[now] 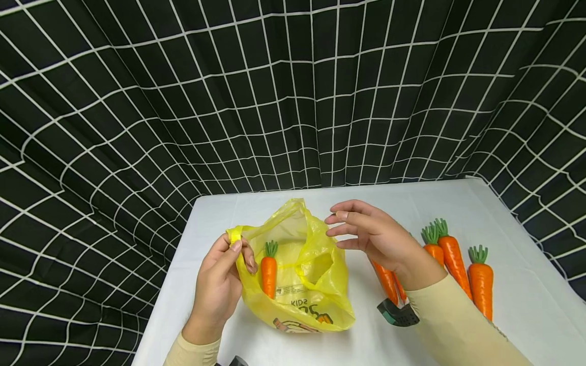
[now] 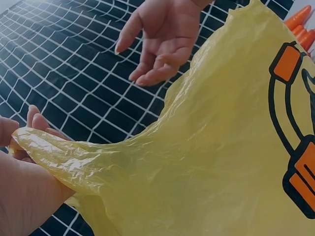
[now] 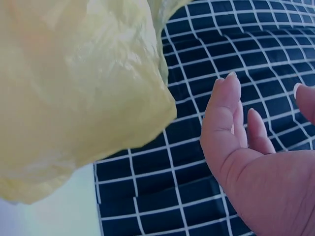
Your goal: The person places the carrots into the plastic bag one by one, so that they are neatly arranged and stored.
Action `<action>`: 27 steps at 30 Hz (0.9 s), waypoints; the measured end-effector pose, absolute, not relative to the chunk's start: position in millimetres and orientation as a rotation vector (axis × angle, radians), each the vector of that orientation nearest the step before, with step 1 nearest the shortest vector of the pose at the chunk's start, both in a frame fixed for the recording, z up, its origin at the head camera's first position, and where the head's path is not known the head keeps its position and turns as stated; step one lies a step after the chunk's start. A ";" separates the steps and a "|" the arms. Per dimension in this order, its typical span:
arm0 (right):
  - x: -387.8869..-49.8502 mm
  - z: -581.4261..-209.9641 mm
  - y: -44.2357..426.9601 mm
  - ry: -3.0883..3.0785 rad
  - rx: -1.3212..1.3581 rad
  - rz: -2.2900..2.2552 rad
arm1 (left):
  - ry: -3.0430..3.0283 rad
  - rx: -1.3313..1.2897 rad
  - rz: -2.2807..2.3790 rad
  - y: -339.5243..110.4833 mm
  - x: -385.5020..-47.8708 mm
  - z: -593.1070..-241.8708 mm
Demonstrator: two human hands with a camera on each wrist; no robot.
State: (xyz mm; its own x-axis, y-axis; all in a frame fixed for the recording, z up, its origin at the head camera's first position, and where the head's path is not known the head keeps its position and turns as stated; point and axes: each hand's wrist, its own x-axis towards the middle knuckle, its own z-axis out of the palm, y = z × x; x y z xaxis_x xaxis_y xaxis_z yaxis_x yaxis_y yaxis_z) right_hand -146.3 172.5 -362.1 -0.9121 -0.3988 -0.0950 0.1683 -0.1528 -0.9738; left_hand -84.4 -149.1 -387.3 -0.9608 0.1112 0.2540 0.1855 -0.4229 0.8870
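Note:
A yellow plastic bag [image 1: 316, 305] stands with its mouth spread on the white table. My left hand [image 1: 218, 284] pinches the bag's left handle between thumb and fingers; the left wrist view shows the stretched film [image 2: 147, 177] running from that grip. Inside the bag lies one orange carrot [image 1: 268, 274] with a green top. To the right of the bag's mouth, my right hand [image 1: 373, 234] hovers with loosely bent fingers and nothing in them. In the right wrist view the right hand [image 3: 246, 162] is apart from the bag's side.
Several more carrots [image 1: 480, 284] lie on the table at the right, some partly hidden under my right forearm. The white table [image 1: 229, 208] ends at a black cloth [image 1: 293, 101] with a white grid, hanging behind and at both sides.

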 end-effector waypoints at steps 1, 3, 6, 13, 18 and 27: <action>-145.8 -362.1 175.3 1.752 -0.263 -2.124 | -1.661 -0.429 -2.578 -149.2 -84.3 -387.2; -144.7 -362.2 181.2 1.748 -0.267 -2.133 | -1.656 -0.433 -2.579 -149.3 -84.3 -387.1; -142.7 -362.3 189.8 1.750 -0.274 -2.150 | -1.658 -0.440 -2.573 -149.2 -84.6 -386.9; -139.2 -368.1 209.7 1.775 -0.288 -2.185 | -1.668 -0.450 -2.566 -149.4 -85.0 -387.3; -136.5 -376.4 223.8 1.769 -0.312 -2.214 | -1.670 -0.442 -2.569 -149.6 -84.4 -387.7; -127.0 -399.8 254.0 1.623 -0.278 -2.316 | -1.673 -0.445 -2.562 -149.9 -83.6 -388.0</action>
